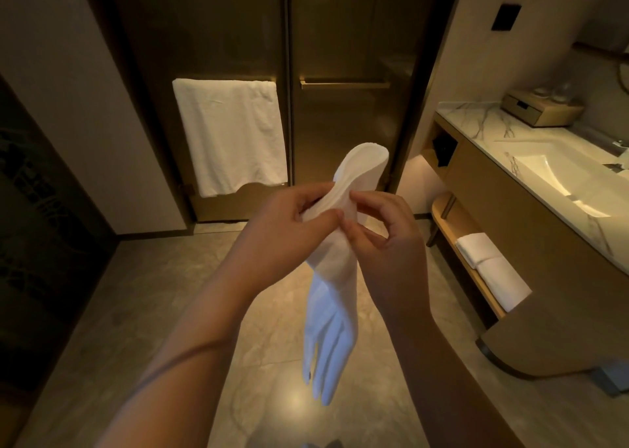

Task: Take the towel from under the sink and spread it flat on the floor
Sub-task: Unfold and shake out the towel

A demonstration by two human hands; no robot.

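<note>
A person is holding a white towel in the air above the tiled floor. Both hands are pinching it near its upper end: the left hand and the right hand are gripping the fabric side by side, fingertips touching. The rest is hanging down in loose folds. Two folded towels are lying on the shelf under the sink.

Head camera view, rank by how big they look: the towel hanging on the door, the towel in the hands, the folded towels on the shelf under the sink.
1. Hanging towel
2. Held towel, though it's nearer the camera, so unsure
3. Folded towels
</note>
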